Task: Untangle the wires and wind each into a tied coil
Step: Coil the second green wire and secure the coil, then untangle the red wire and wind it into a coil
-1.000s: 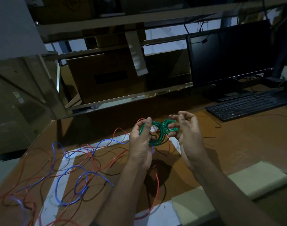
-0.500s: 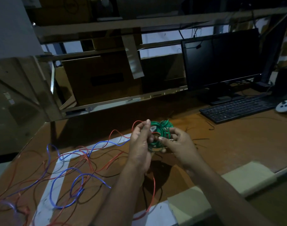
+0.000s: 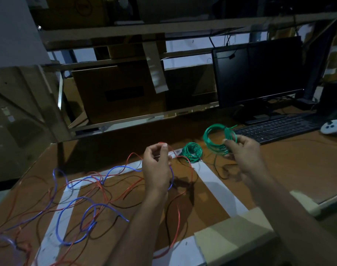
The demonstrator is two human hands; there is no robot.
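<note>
Here the right hand (image 3: pixel 240 148) holds a wound coil of thin green plastic-coated wire (image 3: pixel 218 139) pinched between thumb and fingers, lifted above the brown wooden desk (image 3: pixel 279 169). A second, smaller green wire coil (image 3: pixel 192 152) lies on the desk just beside a white tape stripe (image 3: pixel 213 181). The left hand (image 3: pixel 157 167), well apart from the right, hangs over the loose tangle of red, blue and dark wires (image 3: pixel 87 200) with fingers curled; a red strand (image 3: pixel 163 144) passes at its fingertips, though I cannot tell whether it is truly pinched. The risk, as I judge it, lies in the held coil: whether it is tied is not clear, and a slack pinch could let the springy loops fan open. Pulling the red strand upward could also tighten crossings in the tangle, since the blue wire loops through it.
</note>
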